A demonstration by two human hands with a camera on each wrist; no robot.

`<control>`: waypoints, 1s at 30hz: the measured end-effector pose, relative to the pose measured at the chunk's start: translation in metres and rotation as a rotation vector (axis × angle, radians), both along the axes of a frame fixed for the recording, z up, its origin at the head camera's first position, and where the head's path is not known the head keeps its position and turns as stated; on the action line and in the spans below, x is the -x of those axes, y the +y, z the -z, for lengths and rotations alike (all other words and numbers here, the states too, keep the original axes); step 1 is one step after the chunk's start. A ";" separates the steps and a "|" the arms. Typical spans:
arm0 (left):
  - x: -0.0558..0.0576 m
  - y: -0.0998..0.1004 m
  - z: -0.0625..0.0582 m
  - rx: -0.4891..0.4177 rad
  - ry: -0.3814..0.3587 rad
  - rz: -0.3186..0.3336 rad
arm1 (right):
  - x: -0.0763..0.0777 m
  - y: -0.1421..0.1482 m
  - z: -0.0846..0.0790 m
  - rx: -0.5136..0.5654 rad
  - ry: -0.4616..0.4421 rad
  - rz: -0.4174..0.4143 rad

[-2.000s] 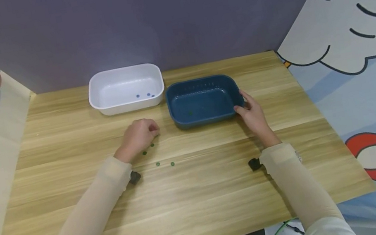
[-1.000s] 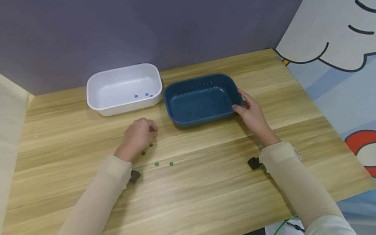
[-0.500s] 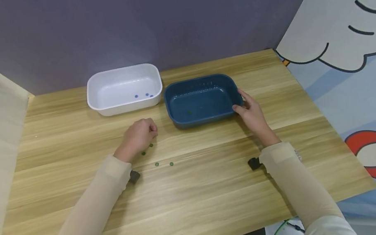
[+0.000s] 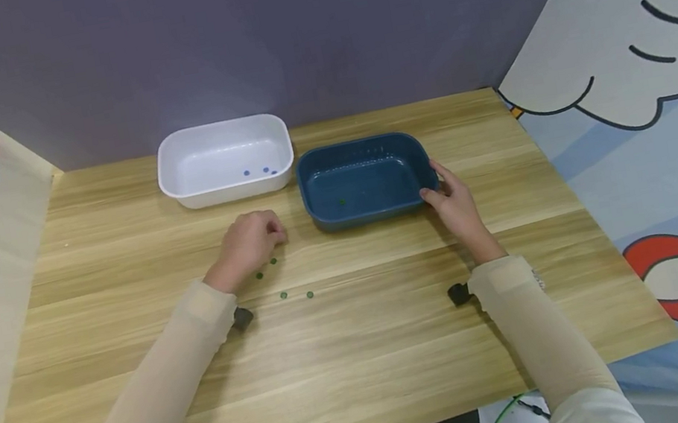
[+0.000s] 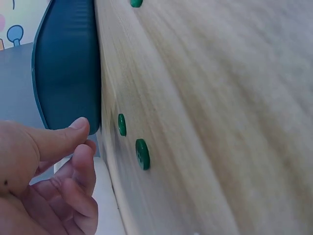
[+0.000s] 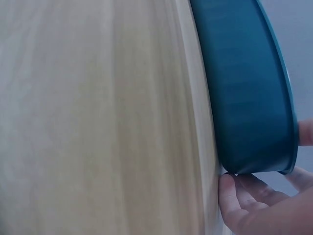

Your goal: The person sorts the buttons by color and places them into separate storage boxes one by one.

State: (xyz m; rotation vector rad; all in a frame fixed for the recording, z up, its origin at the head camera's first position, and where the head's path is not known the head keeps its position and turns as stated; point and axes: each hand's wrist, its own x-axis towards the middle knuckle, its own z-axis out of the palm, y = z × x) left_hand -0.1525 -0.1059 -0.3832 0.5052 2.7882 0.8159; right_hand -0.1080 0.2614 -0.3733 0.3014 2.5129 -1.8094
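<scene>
On the wood-grain worktop (image 4: 391, 353), a blue tub (image 4: 369, 187) sits upright, with a white tub (image 4: 196, 172) just beside it between 9 and 10 o'clock. At the blue tub's 4 o'clock corner, the right hand (image 4: 458, 213) grips the end, its thumb at the rim and its fingers (image 6: 259, 191) curled against the outer wall. Between 8 and 9 o'clock from that tub is the left hand (image 4: 247, 245), fingers (image 5: 83, 161) curled inward, the tips of thumb and forefinger close together; whether anything small is pinched there, I cannot tell. From this hand, 4 green buttons (image 4: 283, 295) lie apart on the wood between 4 and 6 o'clock, the nearest just beside it. Inside the blue tub, toward 8 o'clock, rests 1 small green piece (image 4: 342, 202); inside the white tub, toward 4 o'clock, are 3 small blue discs (image 4: 266, 170). At 12 o'clock, behind everything, stands a dark purplish-grey backdrop (image 4: 280, 33)
</scene>
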 end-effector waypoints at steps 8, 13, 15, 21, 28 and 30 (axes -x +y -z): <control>-0.001 0.001 -0.002 -0.065 0.026 -0.002 | -0.001 0.000 0.000 -0.002 -0.005 -0.001; 0.000 0.001 -0.001 -0.065 0.054 0.014 | 0.000 0.001 -0.001 -0.004 -0.002 0.000; 0.000 0.001 -0.001 -0.062 0.054 0.014 | 0.000 0.001 0.000 -0.006 0.001 -0.003; 0.000 0.001 -0.003 -0.062 0.072 -0.008 | 0.001 0.001 0.000 -0.003 -0.001 -0.007; 0.001 0.003 -0.004 -0.085 0.126 -0.026 | 0.008 0.009 0.021 -0.007 0.015 0.003; 0.001 0.003 -0.004 -0.089 0.139 -0.025 | 0.011 0.013 0.031 -0.010 0.026 0.007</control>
